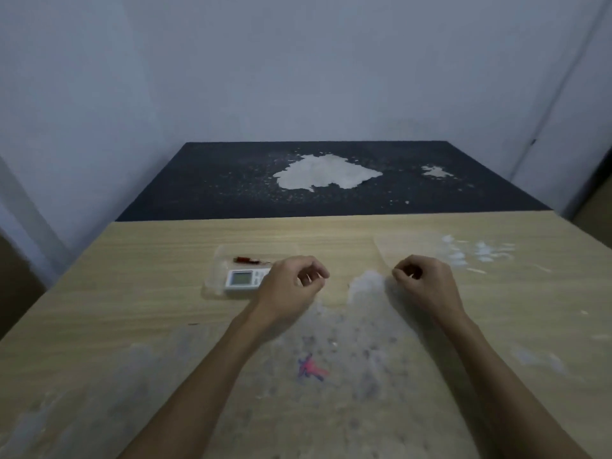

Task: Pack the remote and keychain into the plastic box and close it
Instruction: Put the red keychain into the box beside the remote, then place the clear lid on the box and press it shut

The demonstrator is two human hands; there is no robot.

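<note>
From my feed I see both bare forearms reaching out over a pale wooden table whose near surface is worn and blotched with whitish patches and a small pink-and-blue mark. The left hand hovers with its fingers loosely curled inward, holding nothing, its knuckles just beside the right end of the clear plastic box. The right hand sits well apart from the box, likewise half-curled and empty, above the scuffed patch at the table's middle. The box rests on the table left of centre, and its walls are so transparent that I cannot tell whether a lid is on it. Inside it, on the near side, lies the white remote with its greenish screen facing up; the left hand hides its right end. Behind the remote, toward the far wall of the box, lies the reddish keychain, small and blurred. Beyond the wooden surface a dark mat carries a large pale blotch and a smaller one to its right.
</note>
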